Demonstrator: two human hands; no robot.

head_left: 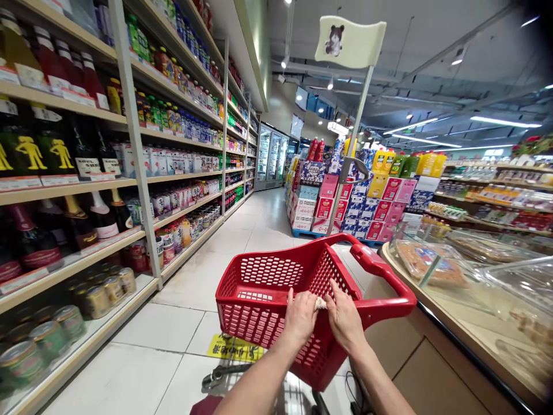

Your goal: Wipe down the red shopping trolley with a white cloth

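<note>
A red plastic shopping cart (276, 311) with a perforated basket stands crosswise in front of me. Over the near rim of its basket, my left hand (300, 316) is closed, with its fingers partly hidden from me. My right hand (345, 320) faces it from the right, fingers bent inward. A small, crumpled whitish thing (320, 302) shows between the two hands and touches the fingers of both; its kind is too small to make out. The cart's red handle (384, 282) curves out to the right, and neither hand is on it.
Drink shelves (181, 178) line the left side. Stacked drink cartons (358, 202) stand ahead. A bakery counter (410, 334) with packed goods is close on the right. A cream flag (349, 41) rises on a pole. A yellow floor sign (235, 347) lies below the cart on white tiles.
</note>
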